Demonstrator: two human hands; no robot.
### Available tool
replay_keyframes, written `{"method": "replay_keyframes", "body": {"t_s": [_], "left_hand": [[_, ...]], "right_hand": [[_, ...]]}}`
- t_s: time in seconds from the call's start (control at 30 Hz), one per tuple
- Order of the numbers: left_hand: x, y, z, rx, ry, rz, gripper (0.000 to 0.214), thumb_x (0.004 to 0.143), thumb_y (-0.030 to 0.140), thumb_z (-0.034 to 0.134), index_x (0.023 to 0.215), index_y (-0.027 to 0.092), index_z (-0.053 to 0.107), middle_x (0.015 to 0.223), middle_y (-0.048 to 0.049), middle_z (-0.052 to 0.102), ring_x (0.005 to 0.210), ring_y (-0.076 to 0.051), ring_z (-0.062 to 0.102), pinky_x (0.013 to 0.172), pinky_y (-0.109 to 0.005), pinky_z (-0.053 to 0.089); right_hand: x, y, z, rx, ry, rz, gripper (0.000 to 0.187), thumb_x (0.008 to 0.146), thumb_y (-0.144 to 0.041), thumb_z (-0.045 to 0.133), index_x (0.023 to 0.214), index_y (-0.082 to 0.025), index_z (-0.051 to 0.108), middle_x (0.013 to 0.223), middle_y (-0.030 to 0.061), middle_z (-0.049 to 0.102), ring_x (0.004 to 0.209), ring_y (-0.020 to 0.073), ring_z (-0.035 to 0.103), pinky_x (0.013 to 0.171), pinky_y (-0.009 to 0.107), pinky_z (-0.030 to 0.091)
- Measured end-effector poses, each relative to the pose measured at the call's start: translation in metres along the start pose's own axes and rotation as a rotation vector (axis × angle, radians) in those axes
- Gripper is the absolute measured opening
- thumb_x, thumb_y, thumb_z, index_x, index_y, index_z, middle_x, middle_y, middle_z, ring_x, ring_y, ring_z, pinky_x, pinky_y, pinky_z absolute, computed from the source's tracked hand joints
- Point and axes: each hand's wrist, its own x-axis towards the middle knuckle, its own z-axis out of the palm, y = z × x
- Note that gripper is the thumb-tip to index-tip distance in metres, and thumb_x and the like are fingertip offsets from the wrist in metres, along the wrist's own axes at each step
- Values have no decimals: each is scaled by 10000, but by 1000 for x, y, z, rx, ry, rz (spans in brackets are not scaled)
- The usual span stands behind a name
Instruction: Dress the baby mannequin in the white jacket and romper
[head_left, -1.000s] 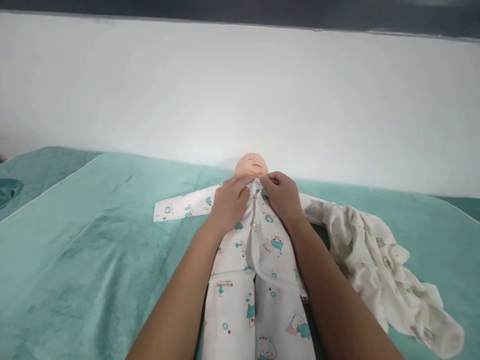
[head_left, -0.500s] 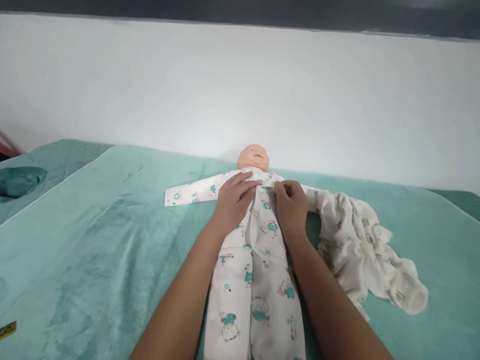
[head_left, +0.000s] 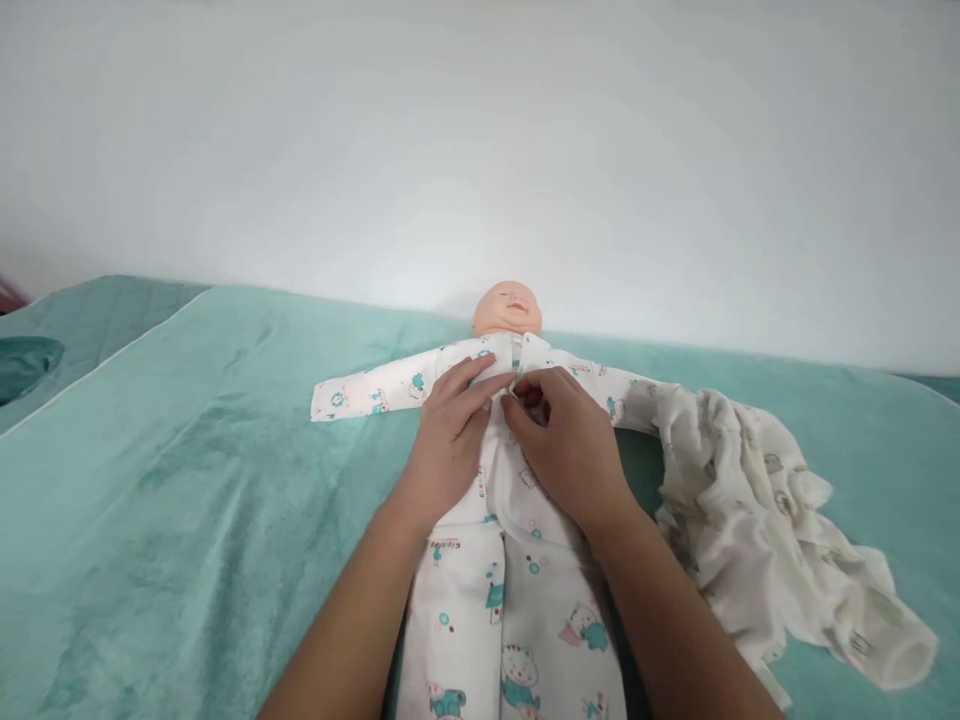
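Note:
A doll with a bald head (head_left: 507, 308) lies on its back, dressed in a long-sleeved white baby romper (head_left: 461, 575) with teal and pink animal prints. My left hand (head_left: 450, 435) rests on the chest of the romper, fingers stretched out and a little apart, the index tip at the front opening. Just right of it, my right hand (head_left: 566, 435) is closed in a pinch on the front edge of the romper. Its fingertips almost meet the left index finger. Whatever fastener lies between the fingertips is too small to make out. The collar stands slightly apart below the chin.
A crumpled white printed baby garment (head_left: 757, 510) lies to the right, touching the end of the doll's sleeve. Under everything spreads a teal plush blanket (head_left: 187, 480). A white wall (head_left: 480, 150) rises behind the head.
My right hand has moved left from the romper's right edge to the middle of the chest, beside the left fingertips. My left hand keeps its place on the chest. The view has tilted down slightly.

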Motion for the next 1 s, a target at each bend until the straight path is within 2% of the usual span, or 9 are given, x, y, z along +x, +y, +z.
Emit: {"method": "replay_keyframes", "body": {"t_s": [0.1,0.27,0.6,0.73,1.0], "left_hand": [[0,3,-1,14,-6,-22,369,982,236,363,1215,306,640,1464,1,490,1400,-189,375,1191,-431,294],[-1,5,-1,27,-8,-6,368,985,248,362,1245,289,620,1467,-6,490,1401,-180,374,1196,-416,290],[-1,4,-1,56,-15,2,384,986,261,347,1250,310,622,1471,3,487,1400,-184,377,1191,-431,300],[-1,6,-1,56,-6,-18,388,982,248,347,1257,306,615,1475,4,479,1403,-181,371,1194,-425,295],[1,13,-1,128,-79,-43,394,967,196,320,1219,298,605,1498,-4,441,1424,-181,340,1189,-427,300]], "right_hand": [[1,5,-1,144,-12,28,95,858,-297,550,809,-225,588,802,-19,611,697,141,538,659,289,381],[6,19,-4,483,-81,184,107,799,-310,609,763,-212,586,650,-53,495,612,118,439,587,264,334],[9,34,-1,834,-123,213,131,765,-296,663,761,-187,591,661,-50,475,614,98,384,577,255,278],[10,34,-2,807,-120,194,134,771,-307,663,754,-191,598,674,-45,502,630,104,410,592,256,304],[12,22,-5,414,-41,183,83,765,-270,623,735,-199,651,716,-23,603,663,125,509,623,275,379]]}}
